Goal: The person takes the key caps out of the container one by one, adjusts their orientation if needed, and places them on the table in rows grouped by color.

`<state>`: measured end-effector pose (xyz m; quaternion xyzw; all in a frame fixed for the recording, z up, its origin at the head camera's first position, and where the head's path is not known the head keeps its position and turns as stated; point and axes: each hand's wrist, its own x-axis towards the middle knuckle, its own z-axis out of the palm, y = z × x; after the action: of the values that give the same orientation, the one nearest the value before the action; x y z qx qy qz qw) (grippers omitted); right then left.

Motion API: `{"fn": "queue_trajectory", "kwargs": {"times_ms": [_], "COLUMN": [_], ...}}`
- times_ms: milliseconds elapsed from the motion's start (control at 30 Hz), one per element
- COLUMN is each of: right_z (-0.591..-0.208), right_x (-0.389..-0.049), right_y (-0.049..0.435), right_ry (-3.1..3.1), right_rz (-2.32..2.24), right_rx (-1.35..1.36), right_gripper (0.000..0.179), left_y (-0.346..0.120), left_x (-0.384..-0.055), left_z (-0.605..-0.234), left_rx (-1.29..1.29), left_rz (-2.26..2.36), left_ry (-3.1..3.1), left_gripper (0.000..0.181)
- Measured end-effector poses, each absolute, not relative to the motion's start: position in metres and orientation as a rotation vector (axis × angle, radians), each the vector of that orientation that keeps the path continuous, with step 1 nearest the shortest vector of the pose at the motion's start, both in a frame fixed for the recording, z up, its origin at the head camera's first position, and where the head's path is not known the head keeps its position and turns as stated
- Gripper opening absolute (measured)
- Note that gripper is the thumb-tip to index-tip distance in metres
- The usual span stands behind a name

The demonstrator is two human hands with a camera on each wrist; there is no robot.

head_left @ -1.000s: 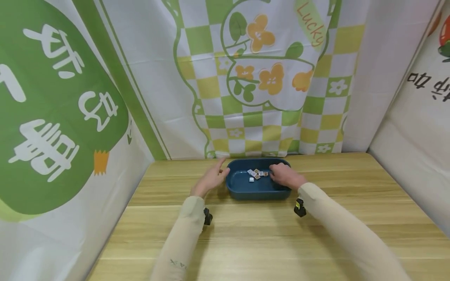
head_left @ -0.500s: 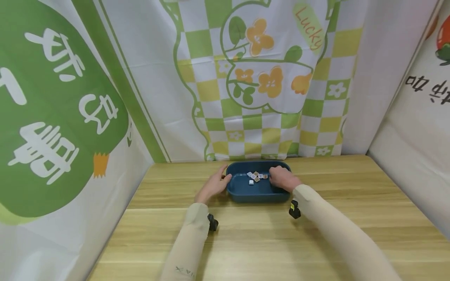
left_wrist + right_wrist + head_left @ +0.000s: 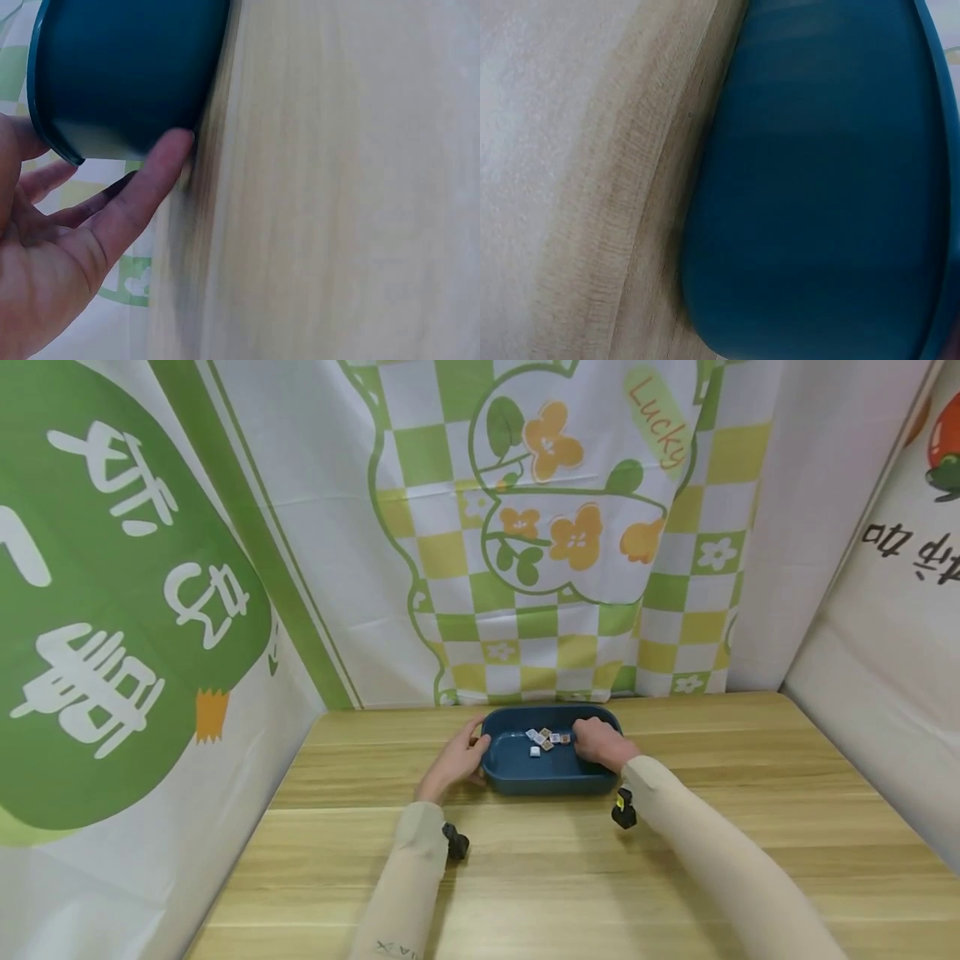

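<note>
Your left hand (image 3: 454, 758) spreads loosely against the tray (image 3: 551, 785), centre frame, while your right hand (image 3: 602, 743) curls inside near small tiles (image 3: 547, 745), any hold hidden.

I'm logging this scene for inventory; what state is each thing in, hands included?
Blue basin: upright on the table, open-topped.
Small pieces: inside the basin, mostly clustered.
Front white piece: inside, apart from the cluster.
Left hand: touching the basin's left end.
Right hand: inside the basin, fingers curled; grasp hidden.
Cloth backdrop: hanging, creased.
</note>
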<state>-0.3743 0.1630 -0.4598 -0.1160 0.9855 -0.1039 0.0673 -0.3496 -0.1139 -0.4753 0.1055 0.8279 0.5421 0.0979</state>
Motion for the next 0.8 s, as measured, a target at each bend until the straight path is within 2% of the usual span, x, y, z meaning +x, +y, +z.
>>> {"fn": "queue_trajectory", "kwargs": {"times_ms": [800], "right_z": [-0.4673], "right_x": [-0.3758], "right_y": [0.162], "right_ry": [3.043], "right_rz": [-0.418], "right_rx": [-0.42], "right_gripper": [0.015], "left_y": [-0.1131], "left_x": [-0.3506], "left_z": [-0.4813], "left_rx": [0.282], "left_rz": [1.678], "left_ry": [2.401], "left_gripper": [0.053]}}
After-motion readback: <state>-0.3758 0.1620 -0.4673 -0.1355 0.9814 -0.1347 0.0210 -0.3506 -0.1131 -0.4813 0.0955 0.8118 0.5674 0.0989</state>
